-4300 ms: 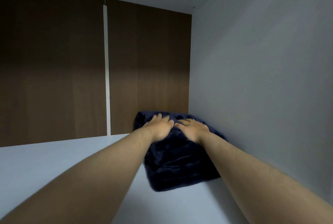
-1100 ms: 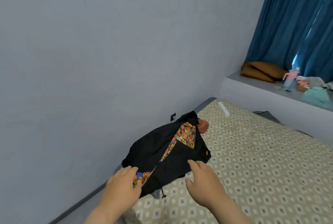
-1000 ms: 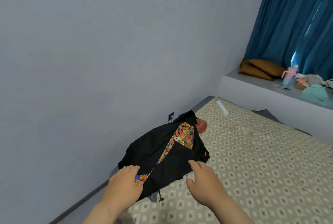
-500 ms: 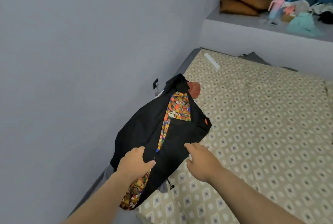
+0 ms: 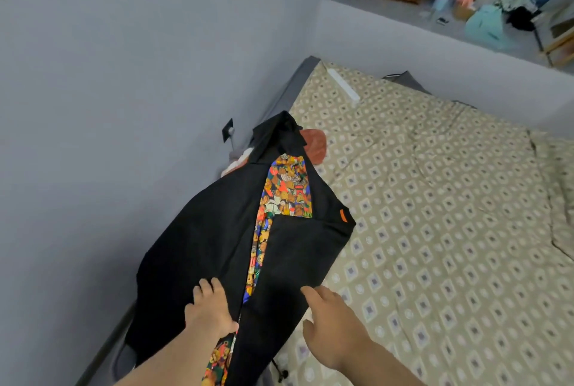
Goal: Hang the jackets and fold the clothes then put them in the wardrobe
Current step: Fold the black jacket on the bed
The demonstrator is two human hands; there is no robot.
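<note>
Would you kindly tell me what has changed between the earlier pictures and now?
Both hands left the folded dark garment on the wardrobe shelf and went to the bed: the left hand now grips the black jacket, the right hand touches its edge. The jacket stayed by the wall.

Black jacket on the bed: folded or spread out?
Spread out, unfolded. The black jacket lies full length along the wall side of the bed, front parted, patterned lining showing.
</note>
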